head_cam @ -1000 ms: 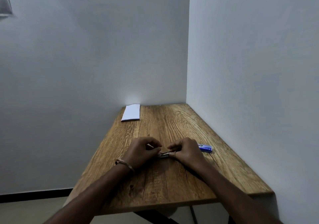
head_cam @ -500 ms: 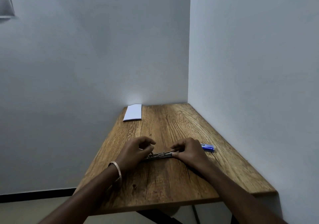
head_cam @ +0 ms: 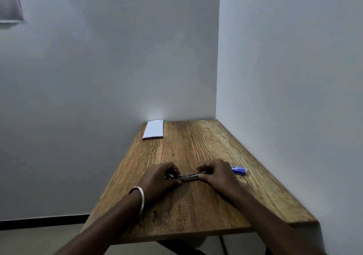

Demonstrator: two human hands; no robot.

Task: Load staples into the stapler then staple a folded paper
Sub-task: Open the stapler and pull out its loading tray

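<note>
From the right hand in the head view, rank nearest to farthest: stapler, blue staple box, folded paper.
1. Stapler: gripped by the right hand, with the left hand gripping its other end.
2. Blue staple box: just right of that hand, by the wall.
3. Folded paper: far left corner of the table.

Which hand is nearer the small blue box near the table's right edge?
Right. The right hand, gripping the metal stapler, sits just left of the small blue box; the left hand holds the stapler's far end.
</note>
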